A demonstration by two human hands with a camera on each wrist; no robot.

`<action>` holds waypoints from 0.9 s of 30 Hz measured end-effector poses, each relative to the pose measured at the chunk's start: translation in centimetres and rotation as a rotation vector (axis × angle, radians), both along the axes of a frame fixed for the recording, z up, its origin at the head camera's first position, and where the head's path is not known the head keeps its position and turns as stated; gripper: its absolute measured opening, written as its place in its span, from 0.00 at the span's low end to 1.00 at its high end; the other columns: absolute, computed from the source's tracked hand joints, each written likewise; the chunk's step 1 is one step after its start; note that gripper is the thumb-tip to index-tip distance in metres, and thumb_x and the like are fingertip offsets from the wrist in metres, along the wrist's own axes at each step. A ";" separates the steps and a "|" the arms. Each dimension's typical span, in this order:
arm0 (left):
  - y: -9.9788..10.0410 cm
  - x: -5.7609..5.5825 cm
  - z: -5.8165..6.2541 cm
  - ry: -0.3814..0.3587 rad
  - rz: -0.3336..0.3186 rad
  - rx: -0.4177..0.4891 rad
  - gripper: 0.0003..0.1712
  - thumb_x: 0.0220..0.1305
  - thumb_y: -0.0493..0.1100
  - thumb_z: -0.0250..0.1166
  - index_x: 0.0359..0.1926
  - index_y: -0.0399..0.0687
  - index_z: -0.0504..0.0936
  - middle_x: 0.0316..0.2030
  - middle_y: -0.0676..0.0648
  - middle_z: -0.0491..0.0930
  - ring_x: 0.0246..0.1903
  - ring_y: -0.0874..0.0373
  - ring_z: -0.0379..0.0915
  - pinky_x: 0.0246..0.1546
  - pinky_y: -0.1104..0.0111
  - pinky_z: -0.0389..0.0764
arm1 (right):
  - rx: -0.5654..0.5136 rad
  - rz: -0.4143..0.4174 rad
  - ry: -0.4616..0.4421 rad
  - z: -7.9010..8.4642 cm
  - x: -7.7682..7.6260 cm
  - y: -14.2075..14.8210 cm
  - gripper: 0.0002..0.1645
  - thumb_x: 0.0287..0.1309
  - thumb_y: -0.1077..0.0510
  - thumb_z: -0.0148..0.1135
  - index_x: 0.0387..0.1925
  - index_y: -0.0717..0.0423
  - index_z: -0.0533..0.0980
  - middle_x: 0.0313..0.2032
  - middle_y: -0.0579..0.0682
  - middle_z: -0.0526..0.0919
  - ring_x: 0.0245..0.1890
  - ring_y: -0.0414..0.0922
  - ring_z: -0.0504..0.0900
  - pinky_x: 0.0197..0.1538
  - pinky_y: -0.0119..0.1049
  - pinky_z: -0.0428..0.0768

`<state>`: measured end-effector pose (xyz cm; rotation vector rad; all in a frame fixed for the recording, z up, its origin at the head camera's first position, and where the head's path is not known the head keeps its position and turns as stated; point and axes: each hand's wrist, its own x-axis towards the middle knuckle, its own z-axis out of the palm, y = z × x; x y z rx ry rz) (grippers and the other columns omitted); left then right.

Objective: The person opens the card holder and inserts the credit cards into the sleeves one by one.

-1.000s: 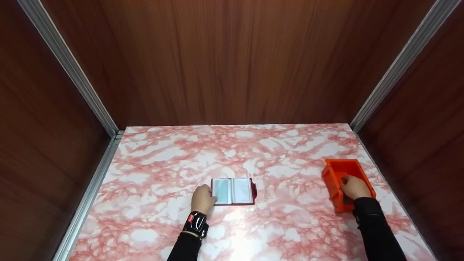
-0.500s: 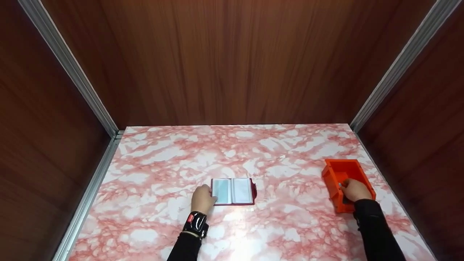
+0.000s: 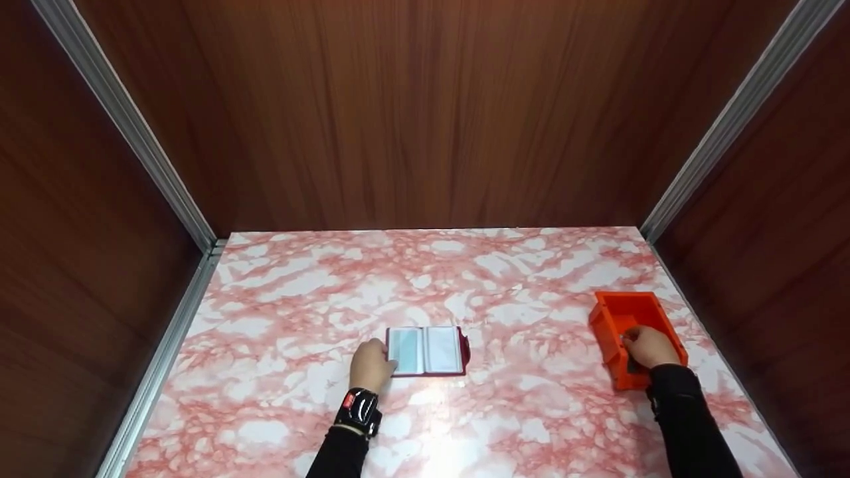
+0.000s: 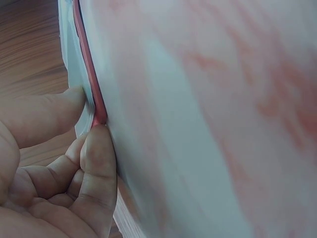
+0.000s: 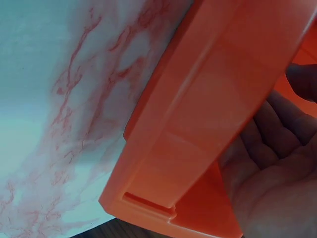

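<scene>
A dark red card holder (image 3: 443, 350) lies open on the table, its clear sleeves facing up and a strap tab (image 3: 465, 350) on its right side. My left hand (image 3: 370, 366) pinches its left edge. In the left wrist view the thumb (image 4: 64, 111) presses the sleeves while a curled finger sits against the red cover edge (image 4: 91, 64). My right hand (image 3: 651, 346) reaches into an orange bin (image 3: 601, 325), fingers curled. Its fingertips are hidden behind the bin wall (image 5: 193, 99) in the right wrist view, and I cannot tell whether they hold something.
The bin stands near the right side of the pink and white marbled table (image 3: 332, 279). Brown wood-grain panels (image 3: 412, 119) rise at the back and both sides, with metal rails (image 3: 146, 146) at the corners.
In the bin, the right hand's fingers have shifted slightly; a small light spot at its fingertips half a second ago shows less now. The left hand and card holder have stayed put.
</scene>
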<state>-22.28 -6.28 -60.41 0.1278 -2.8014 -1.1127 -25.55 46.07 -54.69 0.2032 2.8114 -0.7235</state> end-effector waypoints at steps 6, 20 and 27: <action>-0.1 0.1 -0.1 0.067 -0.021 -0.027 0.14 0.43 0.34 0.76 0.29 0.34 0.79 0.26 0.44 0.76 0.30 0.45 0.74 0.38 0.53 0.77 | -0.003 0.010 0.007 0.2 -0.3 0.0 0.23 0.68 0.61 0.52 0.52 0.81 0.69 0.48 0.75 0.75 0.45 0.64 0.74 0.56 0.61 0.71; -0.1 0.1 -0.2 0.048 -0.015 -0.011 0.15 0.43 0.34 0.76 0.30 0.34 0.79 0.26 0.44 0.76 0.29 0.46 0.74 0.38 0.53 0.77 | -0.106 -0.046 -0.044 0.4 -0.2 0.3 0.27 0.70 0.58 0.50 0.54 0.83 0.66 0.48 0.75 0.74 0.45 0.64 0.75 0.54 0.57 0.74; -0.1 0.1 -0.2 0.043 -0.014 -0.009 0.15 0.43 0.33 0.76 0.30 0.34 0.79 0.26 0.43 0.77 0.29 0.46 0.75 0.38 0.53 0.77 | -0.139 -0.051 -0.053 0.3 -0.1 0.5 0.32 0.71 0.54 0.50 0.57 0.83 0.64 0.53 0.78 0.70 0.48 0.65 0.73 0.55 0.57 0.73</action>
